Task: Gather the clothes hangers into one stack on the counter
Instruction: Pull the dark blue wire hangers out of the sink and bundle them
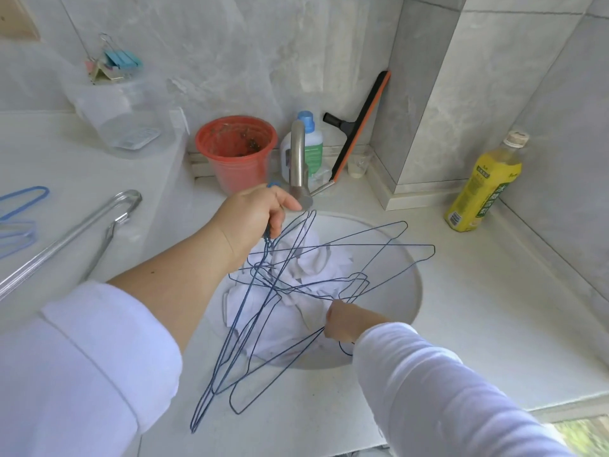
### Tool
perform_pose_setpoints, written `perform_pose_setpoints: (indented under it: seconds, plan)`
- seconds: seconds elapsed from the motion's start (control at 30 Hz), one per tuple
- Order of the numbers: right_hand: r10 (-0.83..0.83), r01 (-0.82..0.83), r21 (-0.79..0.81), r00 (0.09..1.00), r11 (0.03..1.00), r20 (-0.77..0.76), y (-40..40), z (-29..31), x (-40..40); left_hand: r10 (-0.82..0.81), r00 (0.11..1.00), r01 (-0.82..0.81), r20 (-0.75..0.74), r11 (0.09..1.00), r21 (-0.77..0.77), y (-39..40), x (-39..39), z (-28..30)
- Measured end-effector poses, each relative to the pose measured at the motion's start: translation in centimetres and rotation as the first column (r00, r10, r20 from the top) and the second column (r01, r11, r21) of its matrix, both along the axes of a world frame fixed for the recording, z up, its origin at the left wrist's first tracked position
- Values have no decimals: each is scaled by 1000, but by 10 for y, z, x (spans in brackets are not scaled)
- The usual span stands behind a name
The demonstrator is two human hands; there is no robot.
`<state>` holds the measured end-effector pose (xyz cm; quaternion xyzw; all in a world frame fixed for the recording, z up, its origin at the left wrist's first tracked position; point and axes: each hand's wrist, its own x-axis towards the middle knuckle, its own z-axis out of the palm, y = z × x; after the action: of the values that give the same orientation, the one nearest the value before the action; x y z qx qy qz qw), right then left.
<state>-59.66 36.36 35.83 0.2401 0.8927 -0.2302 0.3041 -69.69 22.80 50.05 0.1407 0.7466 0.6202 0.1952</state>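
Currently the left hand is gripping a tangled bundle of thin dark-blue wire clothes hangers by their twisted necks, fist closed just in front of the brushed steel tap. The right hand is pinching the bar of one hanger at the near right of the tangle. The bundle is hanging over the round white sink basin, where crumpled white cloth is lying, and the lower ends are trailing onto the pale stone counter at the near edge.

Judgement: these hangers are looking light, springy and prone to snagging on one another; the wire is likely bending under force. Holding at the necks, where the wires meet, appears soundest, with the second hand guiding the shoulders apart rather than pulling. Further light-blue plastic-coated hangers are lying on the counter at far left, well apart from the bundle.
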Motion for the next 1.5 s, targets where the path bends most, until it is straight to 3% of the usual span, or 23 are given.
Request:
perform_pose_setpoints:
  seconds: [0.23,0.33,0.43,0.5,0.63,0.8,1.07,1.2,1.33,1.4,1.47,1.5]
  plan:
    - [3,-2,20,999,1000,-53,-3,7,12,30,1000,-30,-3,1000,-7,-8,4,4]
    - [81,-66,180,994,981,-76,4,17,6,30,999,-31,-28,999,-33,-8,2,7]
    - [67,-2,327,980,945,-185,14,52,5,21,998,-23,-64,999,-34,-6,6,24]
    - [104,10,452,969,892,-226,22,81,4,21,996,-24,-88,999,-34,-6,10,39]
    - [189,-44,687,972,726,-137,31,140,12,37,992,-37,-124,999,1,-9,19,69]
    - [280,-76,808,953,584,-112,32,186,20,-5,995,5,-102,1000,1,-10,28,99]
    - [624,-155,897,766,415,-156,14,232,31,-118,987,112,-106,991,-68,-10,45,121]
    - [686,-132,917,705,377,-180,7,256,33,-163,984,154,-74,982,-108,-15,44,128]
    - [767,-157,927,616,341,-178,-7,270,27,-185,983,185,11,982,-46,-18,43,130]
    - [815,-195,918,547,345,-190,-23,273,21,-228,973,228,23,974,-9,-19,46,127]
    - [896,-157,939,381,306,-228,-36,274,14,-297,955,297,6,955,2,-21,48,120]
    - [903,-142,931,331,336,-275,-40,274,12,-316,949,316,-5,949,5,-22,49,116]
